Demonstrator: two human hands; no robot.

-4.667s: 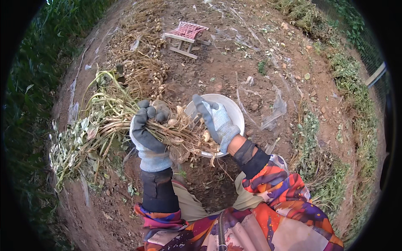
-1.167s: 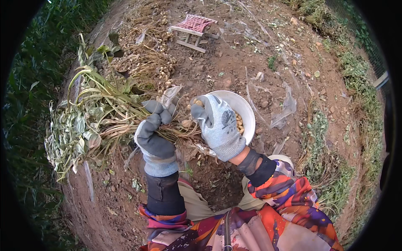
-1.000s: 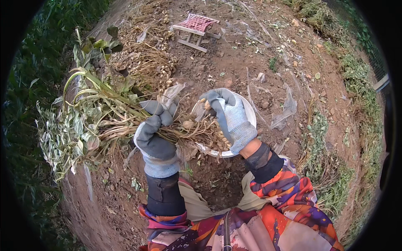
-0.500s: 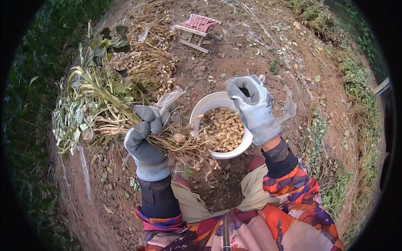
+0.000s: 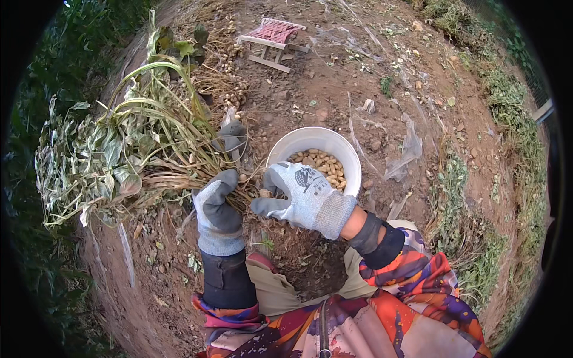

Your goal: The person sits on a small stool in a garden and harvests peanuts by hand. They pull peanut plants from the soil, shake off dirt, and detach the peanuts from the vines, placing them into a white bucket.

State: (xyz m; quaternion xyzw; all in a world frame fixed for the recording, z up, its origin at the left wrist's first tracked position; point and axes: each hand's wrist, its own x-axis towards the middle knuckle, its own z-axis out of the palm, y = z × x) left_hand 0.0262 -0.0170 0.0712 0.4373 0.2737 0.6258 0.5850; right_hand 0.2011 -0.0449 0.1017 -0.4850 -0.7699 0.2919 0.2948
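Observation:
My left hand (image 5: 221,197), in a grey-and-blue work glove, is closed around the stems of a bunch of uprooted peanut plants (image 5: 149,155). Their wilted leaves spread out to the left and the root end points right. At those roots my right hand (image 5: 304,197), gloved alike, curls its thumb and fingers around a peanut pod (image 5: 264,193). Part of that grip is hidden by the hand itself. Just beyond my right hand, a white bucket (image 5: 352,152) holds many loose peanuts (image 5: 322,162), and the hand covers part of its near rim.
A small wooden folding stool (image 5: 271,39) with a red woven seat stands farther ahead on bare soil. To its left lie more pulled peanut plants (image 5: 218,71). Torn clear plastic film (image 5: 409,152) lies to the right. Green plants (image 5: 54,197) line the left side.
My right hand has moved left and nearer, from above the bucket's right rim to the roots. The plant bunch has shifted left and tilted up in my left hand.

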